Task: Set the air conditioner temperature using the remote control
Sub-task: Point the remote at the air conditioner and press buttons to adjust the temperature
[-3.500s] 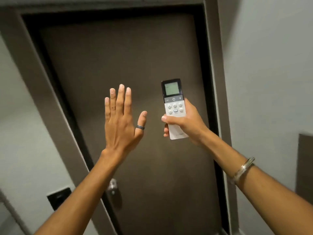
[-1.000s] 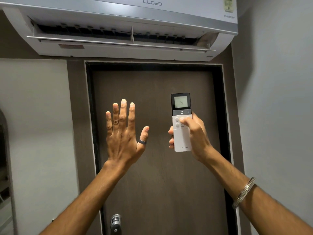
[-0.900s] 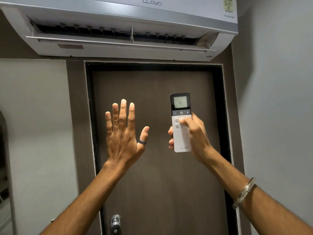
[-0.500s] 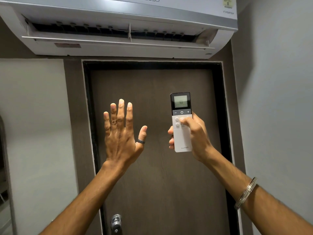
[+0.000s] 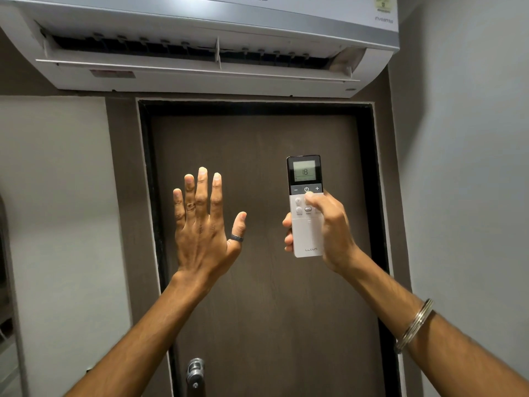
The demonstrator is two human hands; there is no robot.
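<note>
A white remote control (image 5: 307,236) with a dark top and a small screen reading 18 stands upright in my right hand (image 5: 329,230). My right thumb rests just under the dark strip with the minus, power and plus keys. My left hand (image 5: 203,224) is raised beside it, flat, fingers spread, holding nothing, with rings on the thumb and a finger. The white wall air conditioner (image 5: 200,75) hangs above both hands with its flap open.
A dark brown door (image 5: 257,296) in a black frame fills the space behind my hands. Its metal handle (image 5: 195,369) shows at the bottom. Grey walls stand to the left and right. A metal bangle (image 5: 415,325) circles my right wrist.
The view rose from the door to the air conditioner. The remote's screen went from 16 to 18, and my right thumb has shifted up toward the top key strip. My left hand stays raised.
</note>
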